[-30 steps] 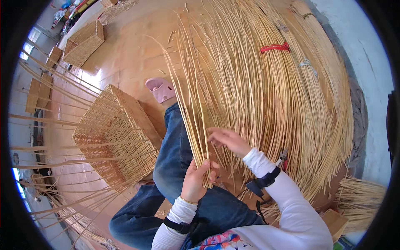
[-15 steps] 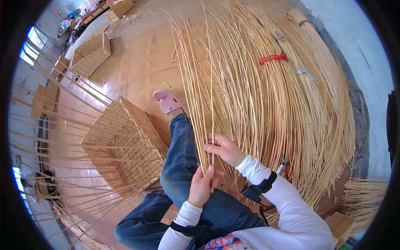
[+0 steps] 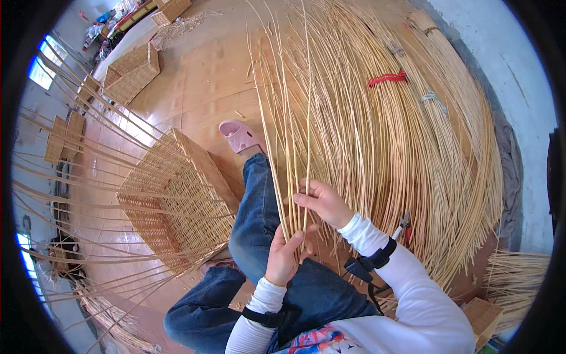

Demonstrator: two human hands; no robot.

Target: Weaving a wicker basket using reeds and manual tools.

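Observation:
Several long, pale wicker rods (image 3: 293, 159) fan upward from my hands. My left hand (image 3: 285, 255) is closed around their lower ends, above my thigh. A little higher and to the right, my right hand (image 3: 324, 203) is closed on the rods, thumb and fingers around them at the right side. Left of my leg, a partly woven wicker basket (image 3: 188, 206) lies tilted on its side, its long unwoven stakes (image 3: 88, 194) spreading to the left. A large spread of loose wicker rods (image 3: 359, 135) covers the floor just beyond my right hand.
A red tie (image 3: 387, 78) binds some of the rods. Hand shears (image 3: 403, 223) with red on the handle lie on the pile beside my right forearm. Other baskets (image 3: 132, 74) stand at the far left. A wall (image 3: 507, 65) closes the right side.
The held rods have spread further apart, and their tips have shifted slightly right. My right hand has moved a little to the right. The view has shifted slightly.

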